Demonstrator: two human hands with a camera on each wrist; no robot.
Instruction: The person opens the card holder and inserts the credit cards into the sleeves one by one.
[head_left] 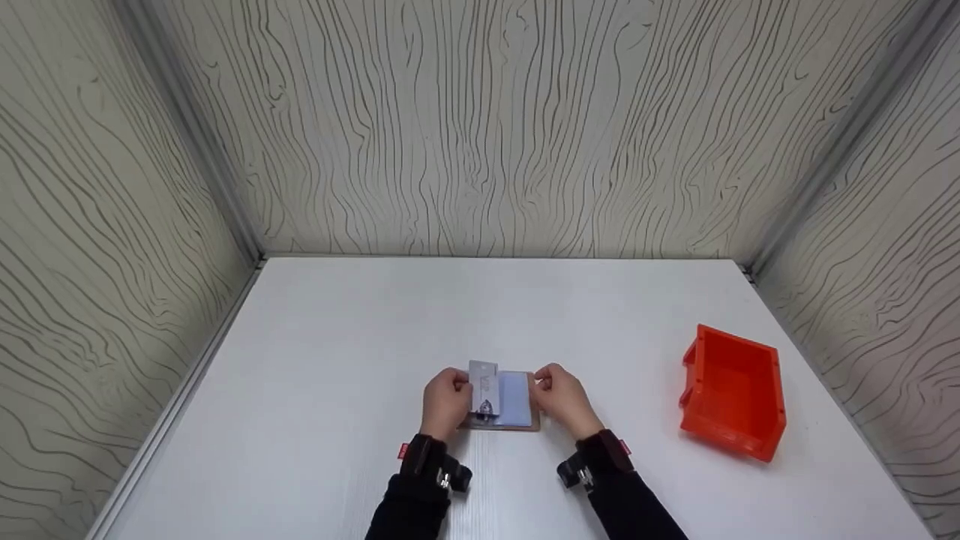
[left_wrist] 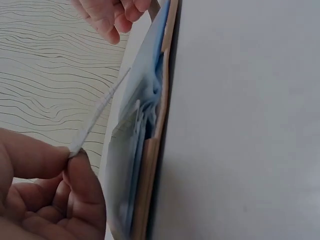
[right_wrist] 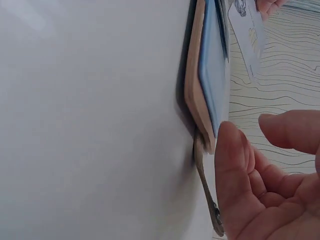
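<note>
My left hand (head_left: pixel 444 405) pinches a pale card (head_left: pixel 484 386) with lettering and a dark emblem between thumb and forefinger. In the left wrist view the card (left_wrist: pixel 97 115) is seen nearly edge-on, tilted up over the card holder. That brown card holder (head_left: pixel 535 421) lies spread on the table, with bluish clear sleeves (left_wrist: pixel 142 87) inside. A narrow strap (right_wrist: pixel 201 170) with a metal snap sticks out from its right side. Beside this right edge is my right hand (right_wrist: pixel 270 185), its thumb and forefinger apart and nothing between them.
An orange-red plastic bin (head_left: pixel 739 390) stands on the right part of the white table (head_left: pixel 337 337). Wood-grain patterned panels (head_left: pixel 450 135) enclose the table at the back and both sides.
</note>
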